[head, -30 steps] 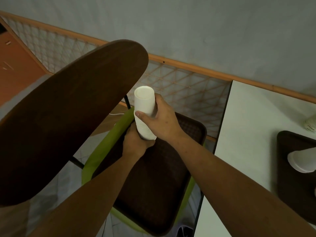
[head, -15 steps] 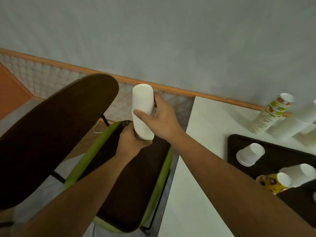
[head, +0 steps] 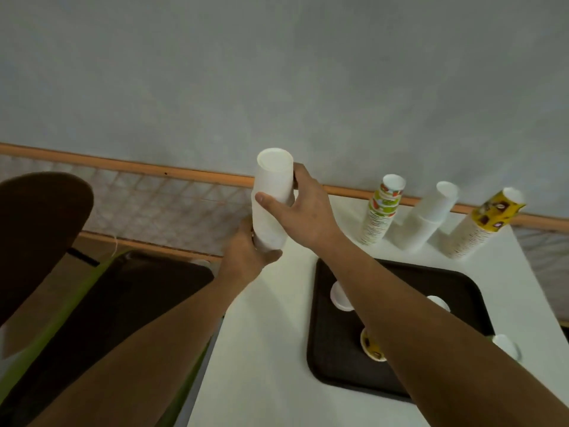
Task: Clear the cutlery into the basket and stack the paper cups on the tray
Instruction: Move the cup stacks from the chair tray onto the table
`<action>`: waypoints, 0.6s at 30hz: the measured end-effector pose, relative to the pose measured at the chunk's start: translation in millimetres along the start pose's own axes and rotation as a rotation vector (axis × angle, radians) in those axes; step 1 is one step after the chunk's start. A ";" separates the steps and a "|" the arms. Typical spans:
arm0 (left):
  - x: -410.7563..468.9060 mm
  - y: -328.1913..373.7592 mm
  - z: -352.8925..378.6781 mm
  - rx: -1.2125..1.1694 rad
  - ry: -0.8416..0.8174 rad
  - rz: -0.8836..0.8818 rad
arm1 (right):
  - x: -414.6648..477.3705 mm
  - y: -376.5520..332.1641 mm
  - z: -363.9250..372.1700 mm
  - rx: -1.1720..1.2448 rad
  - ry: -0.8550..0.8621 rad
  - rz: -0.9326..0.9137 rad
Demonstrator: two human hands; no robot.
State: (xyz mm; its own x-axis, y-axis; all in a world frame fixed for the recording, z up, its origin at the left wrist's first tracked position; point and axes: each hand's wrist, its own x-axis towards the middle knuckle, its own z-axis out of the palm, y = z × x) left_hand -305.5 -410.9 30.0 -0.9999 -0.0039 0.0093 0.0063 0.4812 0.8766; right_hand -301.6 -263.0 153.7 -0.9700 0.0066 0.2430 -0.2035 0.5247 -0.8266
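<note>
– Left grip (head: 246,257) curled round the foot of a white cup stack (head: 272,198), right grip (head: 303,208) wrapped round its middle, thumb across the front. Both are clamped on the stack, which is upright and held in the air.

– Where is it?

– Over the left edge of the worktop (head: 261,365). A second ago it hung above the green chair (head: 89,282), beside the dark chair back (head: 40,229). It has since travelled right, the hold unchanged, and the view has swung with it.

– What has come into view?

– The black tray (head: 326,365), under the right forearm, with loose cups on it: a first white cup (head: 338,298), a yellow patterned cup (head: 372,348) and a second white cup (head: 438,303). A third white cup (head: 506,346) sits at the tray's right rim; on it or beside it, I cannot tell. Behind the tray three more stacks stand on the worktop: a green-and-red stack (head: 381,211), a plain white stack (head: 428,220) and a yellow stack (head: 486,226).

– And for the job?

– The carry looks nearly over. The held stack has yet to reach the tray, and the loose cups are not yet nested. No cutlery or basket shows.
</note>
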 end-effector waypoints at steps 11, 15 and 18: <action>92.2 -14.9 138.4 0.212 -0.044 -0.136 | 64.6 138.1 -35.4 -0.068 0.020 0.203; 110.1 -34.0 161.3 0.254 -0.063 -0.168 | 73.7 165.3 -27.8 -0.053 0.021 0.229; 115.5 -40.4 174.2 0.261 -0.088 -0.164 | 75.1 179.0 -25.1 -0.059 0.029 0.240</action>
State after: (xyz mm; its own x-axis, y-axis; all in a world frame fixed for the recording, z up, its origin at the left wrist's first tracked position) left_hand -422.7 -278.1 -88.2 -0.9844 -0.0295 -0.1733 -0.1456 0.6894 0.7096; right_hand -407.5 -147.3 36.8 -0.9851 0.1614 0.0586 0.0413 0.5543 -0.8313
